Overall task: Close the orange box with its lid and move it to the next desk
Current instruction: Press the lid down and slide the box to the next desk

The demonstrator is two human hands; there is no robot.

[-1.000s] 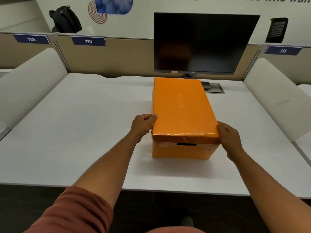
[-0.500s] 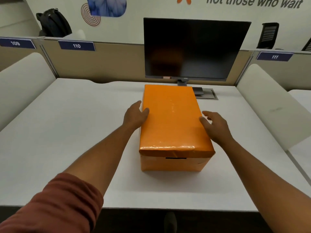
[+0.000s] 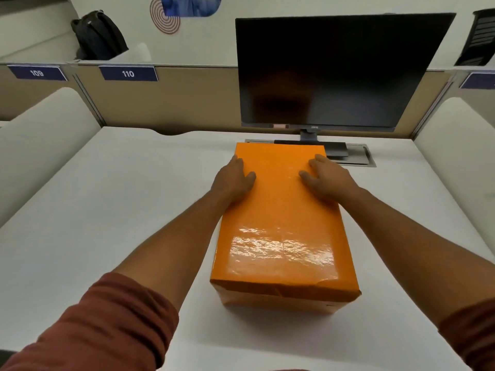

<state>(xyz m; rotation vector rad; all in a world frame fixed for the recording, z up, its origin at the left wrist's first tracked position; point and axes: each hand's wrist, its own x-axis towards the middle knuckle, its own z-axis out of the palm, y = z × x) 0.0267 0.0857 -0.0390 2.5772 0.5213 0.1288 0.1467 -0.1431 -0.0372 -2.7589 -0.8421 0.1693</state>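
Observation:
The orange box (image 3: 276, 298) stands on the white desk (image 3: 112, 210) with its glossy orange lid (image 3: 281, 226) sitting on top, covering it. My left hand (image 3: 234, 178) lies flat on the lid's far left edge, fingers spread. Flat on the far right part of the lid rests my right hand (image 3: 325, 178), its fingers apart too. Neither hand grips anything; both palms press down on the lid's far half.
A dark monitor (image 3: 334, 70) stands just behind the box, with a cable tray (image 3: 359, 156) at its foot. Beige partitions with labels 109 and 110 run along the back. White padded dividers (image 3: 40, 145) flank the desk on both sides. A black backpack (image 3: 99, 36) sits beyond the partition.
Both hands left the lid's near corners and slid forward along its sides onto the top of its far half. The view has come closer to the box.

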